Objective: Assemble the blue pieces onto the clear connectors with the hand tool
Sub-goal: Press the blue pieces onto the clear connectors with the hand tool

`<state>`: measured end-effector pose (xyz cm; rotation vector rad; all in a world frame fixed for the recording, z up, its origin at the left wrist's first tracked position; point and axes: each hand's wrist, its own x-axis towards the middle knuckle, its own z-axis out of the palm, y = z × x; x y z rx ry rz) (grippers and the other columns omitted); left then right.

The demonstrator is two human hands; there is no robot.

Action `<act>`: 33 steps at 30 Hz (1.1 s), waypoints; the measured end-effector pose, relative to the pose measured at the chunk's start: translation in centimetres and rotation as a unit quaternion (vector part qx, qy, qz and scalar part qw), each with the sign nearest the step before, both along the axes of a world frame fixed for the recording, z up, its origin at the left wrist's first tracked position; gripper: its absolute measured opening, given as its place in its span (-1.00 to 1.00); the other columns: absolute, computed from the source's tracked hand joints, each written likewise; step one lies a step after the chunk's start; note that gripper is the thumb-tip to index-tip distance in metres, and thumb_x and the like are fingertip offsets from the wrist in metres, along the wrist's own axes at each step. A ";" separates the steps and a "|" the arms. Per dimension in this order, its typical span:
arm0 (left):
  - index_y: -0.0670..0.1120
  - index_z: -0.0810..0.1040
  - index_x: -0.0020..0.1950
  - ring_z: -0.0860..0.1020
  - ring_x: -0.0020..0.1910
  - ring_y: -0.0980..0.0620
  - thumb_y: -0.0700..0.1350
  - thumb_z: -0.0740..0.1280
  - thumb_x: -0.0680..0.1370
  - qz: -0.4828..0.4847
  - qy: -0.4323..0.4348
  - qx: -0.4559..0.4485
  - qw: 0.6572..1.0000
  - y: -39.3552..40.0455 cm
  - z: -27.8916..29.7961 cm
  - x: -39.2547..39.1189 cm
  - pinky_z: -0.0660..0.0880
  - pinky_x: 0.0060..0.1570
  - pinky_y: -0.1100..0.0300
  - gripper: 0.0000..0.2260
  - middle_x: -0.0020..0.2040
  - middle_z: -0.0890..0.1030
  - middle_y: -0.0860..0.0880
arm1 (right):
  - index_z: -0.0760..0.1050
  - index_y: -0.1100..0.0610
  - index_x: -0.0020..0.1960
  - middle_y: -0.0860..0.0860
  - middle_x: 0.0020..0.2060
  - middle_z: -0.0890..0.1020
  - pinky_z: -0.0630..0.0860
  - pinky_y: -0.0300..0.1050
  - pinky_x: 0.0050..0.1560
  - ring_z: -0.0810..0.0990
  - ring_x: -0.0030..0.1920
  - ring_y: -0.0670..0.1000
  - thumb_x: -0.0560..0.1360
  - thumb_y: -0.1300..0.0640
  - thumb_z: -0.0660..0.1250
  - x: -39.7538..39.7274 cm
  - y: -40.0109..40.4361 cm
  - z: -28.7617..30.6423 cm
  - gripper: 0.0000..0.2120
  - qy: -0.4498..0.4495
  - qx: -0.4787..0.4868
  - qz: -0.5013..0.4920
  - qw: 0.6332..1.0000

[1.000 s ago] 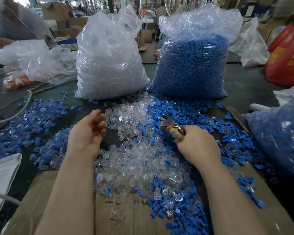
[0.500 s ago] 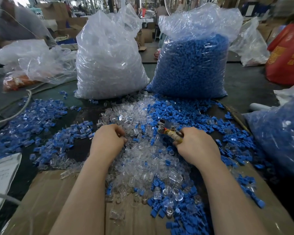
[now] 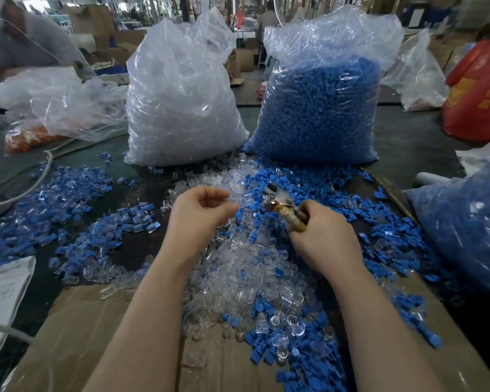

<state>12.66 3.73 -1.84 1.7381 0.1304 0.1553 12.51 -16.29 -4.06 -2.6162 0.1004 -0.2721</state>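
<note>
Two hands work over a pile of clear and blue bits.
The right hand (image 3: 324, 239) grips the tool (image 3: 280, 203). The left hand (image 3: 201, 212) is curled, maybe pinching a clear bit; too blurry to tell. Writing on the paper (image 3: 0, 292) and red bag (image 3: 481, 89) is unreadable. The clear connectors (image 3: 238, 267) and blue pieces (image 3: 309, 360) lie mixed on cardboard (image 3: 96, 335).

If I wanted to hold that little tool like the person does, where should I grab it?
Grab the hand tool by its yellowish handle, coming from the near side, as the right hand does. The handle points back toward the person and the metal head sticks out past the fingers toward the pile, so a low grip probably leaves the working end free.
</note>
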 end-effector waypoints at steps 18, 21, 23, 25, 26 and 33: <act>-0.12 0.65 0.07 0.64 -0.18 0.12 -0.33 0.35 0.54 -0.152 -0.020 -0.131 0.980 -2.4 0.5 -0.8 0.58 -0.08 0.29 -0.82 -0.20 0.69 0.00 | 0.59 -0.04 -0.07 -0.05 -0.19 0.66 0.54 -0.29 -0.13 0.60 -0.13 -0.07 0.54 0.27 0.38 -1.4 0.9 2.1 -0.80 -0.091 0.390 0.163 0.902; -0.17 0.60 0.09 0.65 -0.19 0.09 -0.34 0.34 0.55 -0.145 -0.025 -0.113 0.983 -2.6 0.5 -0.8 0.58 -0.10 0.28 -0.84 -0.18 0.69 -0.02 | 0.52 0.09 -0.04 0.01 -0.21 0.60 0.52 -0.10 -0.15 0.55 -0.17 0.05 0.52 0.24 0.41 -1.2 1.0 1.8 -0.90 -0.093 0.373 0.160 0.909; -0.17 0.60 0.05 0.65 -0.18 0.09 -0.33 0.35 0.55 -0.143 -0.035 -0.079 0.986 -2.5 0.5 -0.8 0.57 -0.11 0.30 -0.87 -0.17 0.68 -0.04 | 0.48 0.11 -0.03 0.05 -0.22 0.57 0.51 -0.08 -0.17 0.53 -0.19 0.08 0.50 0.23 0.43 -1.1 1.0 1.7 -0.87 -0.102 0.358 0.159 0.914; -0.14 0.62 0.01 0.65 -0.19 0.12 -0.32 0.36 0.55 -0.143 -0.048 -0.038 0.988 -2.3 0.5 -0.8 0.55 -0.12 0.33 -0.88 -0.19 0.69 0.00 | 0.46 0.05 -0.06 0.02 -0.24 0.57 0.51 -0.08 -0.19 0.53 -0.22 0.06 0.49 0.22 0.44 -1.0 0.9 1.6 -0.84 -0.106 0.345 0.160 0.919; -0.14 0.64 0.00 0.66 -0.19 0.14 -0.32 0.37 0.55 -0.143 -0.053 -0.023 0.988 -2.2 0.6 -0.8 0.55 -0.12 0.34 -0.88 -0.20 0.69 0.02 | 0.45 0.01 -0.07 -0.01 -0.25 0.58 0.51 -0.08 -0.20 0.54 -0.24 0.04 0.48 0.20 0.44 -1.0 0.9 1.5 -0.82 -0.105 0.337 0.159 0.922; -0.02 0.67 -0.08 0.68 -0.12 0.11 -0.32 0.36 0.55 -0.149 -0.056 0.028 0.987 -2.7 0.8 -0.9 0.60 -0.01 0.27 -0.79 -0.15 0.72 0.00 | 0.44 -0.06 -0.09 -0.21 -0.31 0.57 0.51 -0.06 -0.25 0.49 -0.34 -0.16 0.45 0.17 0.45 -0.9 1.1 1.3 -0.78 -0.072 0.319 0.160 0.931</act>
